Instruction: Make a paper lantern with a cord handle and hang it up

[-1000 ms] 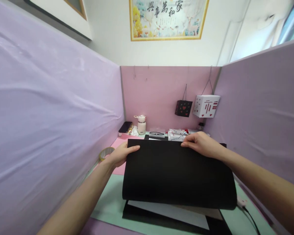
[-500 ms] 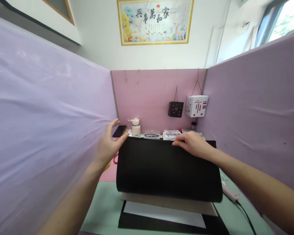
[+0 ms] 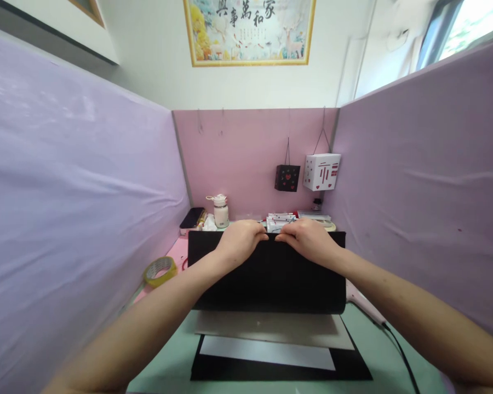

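A large black sheet point(image 3: 267, 282) is curled up in front of me, its far edge raised. My left hand point(image 3: 240, 241) pinches that upper edge near the middle. Close beside it, my right hand point(image 3: 308, 241) pinches the same edge, thumb and fingers pressed together, with a small gap between the two hands. Under the curl lies a grey-beige board point(image 3: 267, 326). Nearer to me, a strip of white paper point(image 3: 267, 352) shows on another black sheet point(image 3: 225, 371), flat on the pale green table point(image 3: 160, 355). The inside of the curl is hidden.
A roll of yellow tape point(image 3: 160, 272) stands at the left. Behind are a dark phone point(image 3: 192, 218), a bottle point(image 3: 221, 213) and stacked papers point(image 3: 280, 220). A pale pink corded tool point(image 3: 365, 306) lies right. Purple partitions point(image 3: 86, 180) flank the table; two decorated boxes point(image 3: 322, 172) hang behind.
My left hand has moved right, from the sheet's left corner to its upper edge near the middle, and now pinches there. My right hand keeps its hold. The view has shifted slightly.
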Action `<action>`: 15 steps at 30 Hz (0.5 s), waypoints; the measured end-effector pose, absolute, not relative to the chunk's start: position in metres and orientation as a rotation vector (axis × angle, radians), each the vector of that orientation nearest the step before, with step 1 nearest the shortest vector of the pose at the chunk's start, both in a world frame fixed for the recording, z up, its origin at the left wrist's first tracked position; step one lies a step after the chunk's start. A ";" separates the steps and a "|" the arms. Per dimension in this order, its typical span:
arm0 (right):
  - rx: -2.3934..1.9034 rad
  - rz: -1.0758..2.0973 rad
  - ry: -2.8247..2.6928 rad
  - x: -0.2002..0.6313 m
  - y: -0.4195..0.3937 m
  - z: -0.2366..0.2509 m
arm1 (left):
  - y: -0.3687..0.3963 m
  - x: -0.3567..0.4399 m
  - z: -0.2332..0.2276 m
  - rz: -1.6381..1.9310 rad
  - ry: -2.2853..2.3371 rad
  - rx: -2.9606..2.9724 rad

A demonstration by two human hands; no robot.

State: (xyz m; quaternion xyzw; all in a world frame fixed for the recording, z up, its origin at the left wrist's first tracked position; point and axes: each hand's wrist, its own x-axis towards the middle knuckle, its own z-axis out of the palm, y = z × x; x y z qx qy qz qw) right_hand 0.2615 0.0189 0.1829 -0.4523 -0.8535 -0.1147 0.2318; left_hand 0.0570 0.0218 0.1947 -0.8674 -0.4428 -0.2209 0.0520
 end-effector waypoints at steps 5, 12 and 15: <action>-1.280 0.121 -2.306 0.298 0.021 0.190 | 0.019 0.041 0.203 -0.566 -1.423 -2.667; -1.155 0.925 -1.767 0.348 0.030 0.162 | 0.020 0.012 0.205 -0.614 -1.532 -2.710; -1.133 0.966 -1.642 0.341 0.032 0.141 | 0.023 0.009 0.200 -0.627 -1.553 -2.707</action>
